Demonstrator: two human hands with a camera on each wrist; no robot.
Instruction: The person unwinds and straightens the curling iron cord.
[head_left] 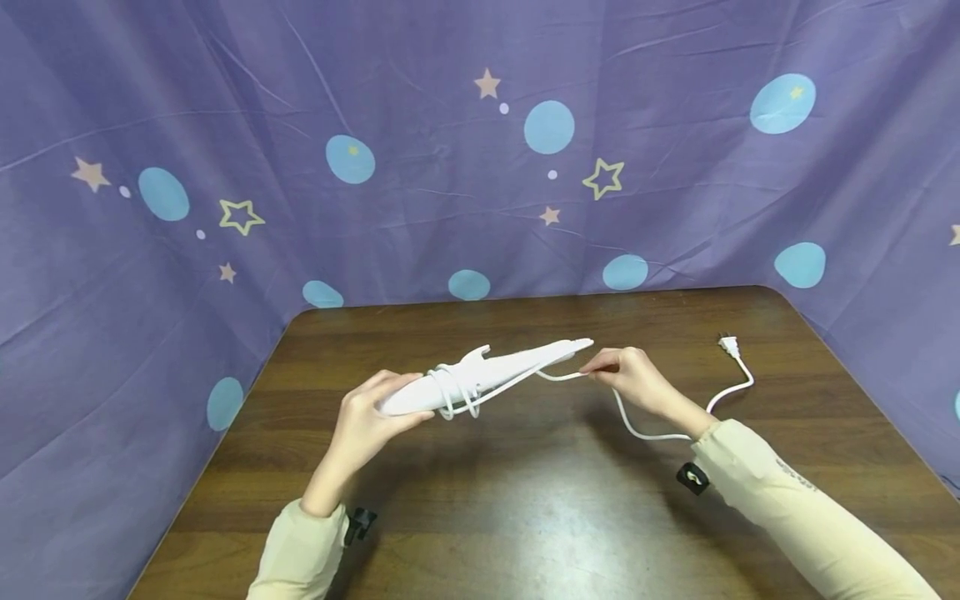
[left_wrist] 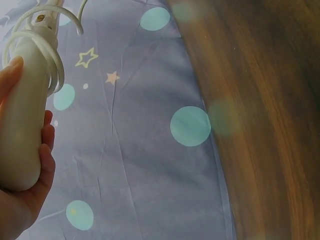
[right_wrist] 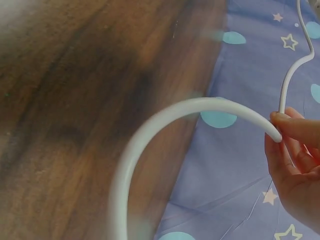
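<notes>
1. While I watch from my end, my left hand (head_left: 367, 421) is wrapped around the rounded end of a long white appliance (head_left: 487, 375), thumb along the top and fingers underneath. It is held in the air over the middle of the table (head_left: 525, 517), tilted up toward the back right corner.
2. A few loops of white cord (head_left: 457, 396) already sit around the appliance near my left hand. They look loose to me; if I ease my hold or tip the appliance down, I judge they could slide off the rounded end and come undone.
3. My right hand (head_left: 633, 379) pinches the cord between thumb and fingertips, just right of the appliance's pointed tip. From there the cord sags down under my wrist and runs on toward the right edge.
4. The pinch looks light. A sharp pull could let the cord slip through my fingers (right_wrist: 295, 127), I think, or tug the appliance out of my left hand.
5. The plug (head_left: 727, 343) lies on the table near the back right corner. If I draw the cord in fast, I expect it could drag and whip across the wood, or catch at the edge.
6. No brand, label or other writing is readable on the appliance or the plug; a small mark on my right sleeve (head_left: 795, 475) is too small to read.
</notes>
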